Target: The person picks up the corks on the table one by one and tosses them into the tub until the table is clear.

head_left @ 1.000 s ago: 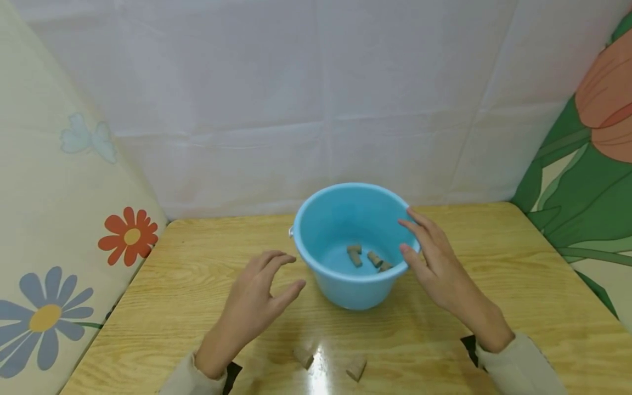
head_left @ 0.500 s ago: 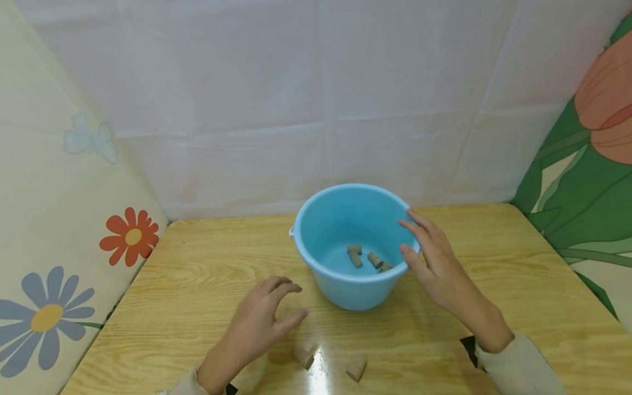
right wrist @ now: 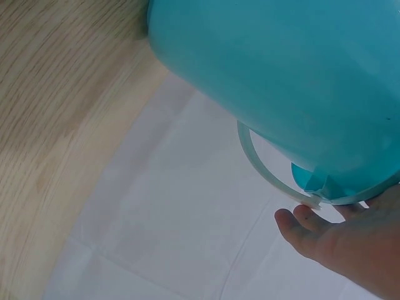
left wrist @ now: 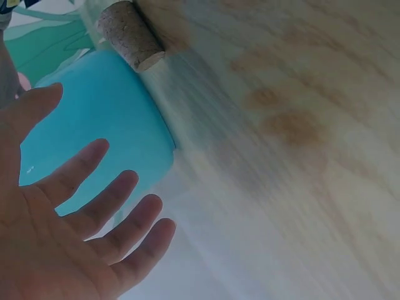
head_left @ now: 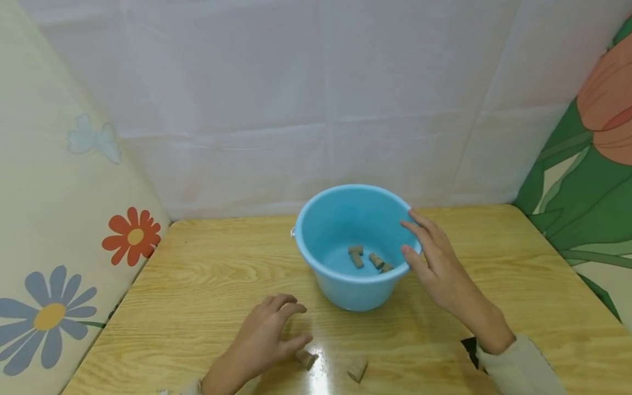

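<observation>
A light blue bucket (head_left: 353,291) stands upright on the wooden table, with several corks (head_left: 357,259) lying on its bottom. My right hand (head_left: 439,269) holds the bucket's right rim, some fingers reaching over the edge. In the right wrist view, other fingertips lie outside, beside the pale bail handle (right wrist: 259,159). Low over the table in front of the bucket, my left hand (head_left: 264,340) has its fingers spread and nothing in them. Its thumb is close above a cork (head_left: 307,359), partly covering it in the head view. A second cork (head_left: 357,369) lies to the right.
The wooden tabletop (head_left: 212,258) ends at a white cloth backdrop (head_left: 237,109). Flower-printed panels stand on the left (head_left: 44,219) and right (head_left: 592,208). A bright light reflection shows between the two loose corks.
My left hand has moved down and toward the near edge, away from the bucket's side and close to the left loose cork. The right hand and bucket stay in place.
</observation>
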{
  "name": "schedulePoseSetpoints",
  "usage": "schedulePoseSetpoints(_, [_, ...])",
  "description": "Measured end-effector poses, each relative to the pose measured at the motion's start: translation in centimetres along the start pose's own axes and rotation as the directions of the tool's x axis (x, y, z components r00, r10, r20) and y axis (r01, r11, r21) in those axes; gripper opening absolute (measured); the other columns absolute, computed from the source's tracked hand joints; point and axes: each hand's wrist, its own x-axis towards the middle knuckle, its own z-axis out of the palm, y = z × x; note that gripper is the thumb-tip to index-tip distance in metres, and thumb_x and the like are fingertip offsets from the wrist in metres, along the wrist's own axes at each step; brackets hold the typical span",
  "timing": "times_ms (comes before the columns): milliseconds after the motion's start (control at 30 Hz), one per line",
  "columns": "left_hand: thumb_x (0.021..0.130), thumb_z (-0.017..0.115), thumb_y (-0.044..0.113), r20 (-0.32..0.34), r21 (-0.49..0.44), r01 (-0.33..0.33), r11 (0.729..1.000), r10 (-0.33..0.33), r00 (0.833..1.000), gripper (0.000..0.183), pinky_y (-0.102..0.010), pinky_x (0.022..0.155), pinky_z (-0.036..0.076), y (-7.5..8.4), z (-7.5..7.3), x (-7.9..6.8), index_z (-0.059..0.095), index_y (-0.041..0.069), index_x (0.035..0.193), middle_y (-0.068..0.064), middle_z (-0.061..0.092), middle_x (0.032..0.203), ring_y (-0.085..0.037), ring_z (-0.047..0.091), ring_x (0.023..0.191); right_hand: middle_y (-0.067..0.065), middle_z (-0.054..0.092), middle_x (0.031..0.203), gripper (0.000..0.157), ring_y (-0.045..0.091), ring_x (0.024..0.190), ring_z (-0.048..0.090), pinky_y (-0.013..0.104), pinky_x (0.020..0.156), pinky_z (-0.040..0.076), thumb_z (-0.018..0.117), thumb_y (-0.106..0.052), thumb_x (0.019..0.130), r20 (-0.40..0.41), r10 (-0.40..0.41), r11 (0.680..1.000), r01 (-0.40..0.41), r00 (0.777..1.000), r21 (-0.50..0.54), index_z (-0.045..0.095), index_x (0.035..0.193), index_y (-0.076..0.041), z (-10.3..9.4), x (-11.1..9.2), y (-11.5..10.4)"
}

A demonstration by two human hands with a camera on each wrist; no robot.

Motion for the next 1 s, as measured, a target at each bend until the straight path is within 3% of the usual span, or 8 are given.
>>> schedulePoseSetpoints(267, [0.08, 0.075, 0.055, 0.108, 0.006, -0.02, 1.0, 0.019, 0.994, 0.045, -0.047, 0.091, 0.052, 0.0, 0.3, -0.1, 0.071, 0.021, 0.108, -0.003, 0.065, 0.122, -0.024, 0.06, 0.112, 0.018, 0.023, 0.162, 0.046, 0.048, 0.145, 0.021, 0.077, 0.102, 0.027, 0.046, -0.021, 0.105, -0.001, 0.005, 1.0, -0.005, 1.0, 0.005, 0.042, 0.146, -0.001, 0.0, -0.1, 0.1])
schedulePoseSetpoints(533, [0.079, 0.071, 0.063, 0.261, -0.06, 0.002, 0.998, 0.014, 0.965, 0.046, -0.055, 0.094, 0.05, -0.8, 0.0, -0.4, 0.074, 0.023, 0.101, -0.007, 0.064, 0.127, -0.03, 0.059, 0.117, 0.018, 0.023, 0.162, 0.046, 0.048, 0.145, 0.022, 0.076, 0.102, 0.028, 0.046, -0.021, 0.105, -0.001, 0.002, 1.0, -0.001, 1.0, 0.004, 0.042, 0.147, -0.001, 0.0, 0.0, 0.1])
schedulePoseSetpoints(633, [0.083, 0.07, 0.061, 0.271, -0.071, -0.019, 0.997, 0.038, 0.962, 0.04, -0.055, 0.093, 0.051, -1.1, -0.1, -0.5, 0.074, 0.024, 0.099, -0.005, 0.064, 0.126, -0.03, 0.059, 0.117, 0.018, 0.023, 0.162, 0.047, 0.047, 0.145, 0.022, 0.077, 0.102, 0.028, 0.046, -0.021, 0.105, -0.002, 0.005, 1.0, -0.005, 1.0, 0.003, 0.042, 0.147, -0.002, 0.0, 0.0, 0.0])
schedulePoseSetpoints(833, [0.082, 0.079, 0.037, 0.27, -0.065, -0.09, 0.994, 0.104, 0.957, 0.016, -0.048, 0.087, 0.052, -1.4, -0.1, -0.6, 0.076, 0.029, 0.095, -0.002, 0.066, 0.123, -0.028, 0.06, 0.113, 0.018, 0.023, 0.162, 0.047, 0.047, 0.145, 0.022, 0.077, 0.101, 0.028, 0.046, -0.022, 0.105, -0.003, 0.011, 1.0, -0.011, 1.0, 0.002, 0.042, 0.147, -0.002, 0.0, 0.0, 0.0])
schedulePoseSetpoints(1000, [0.078, 0.08, 0.025, 0.244, -0.032, -0.128, 0.991, 0.133, 0.961, 0.015, -0.043, 0.081, 0.053, -1.7, 0.3, -0.7, 0.077, 0.03, 0.092, -0.001, 0.068, 0.12, -0.026, 0.062, 0.108, 0.018, 0.024, 0.162, 0.047, 0.047, 0.145, 0.022, 0.077, 0.102, 0.028, 0.046, -0.022, 0.105, -0.006, 0.009, 1.0, -0.009, 1.0, 0.005, 0.042, 0.147, -0.002, 0.0, -0.1, 0.0])
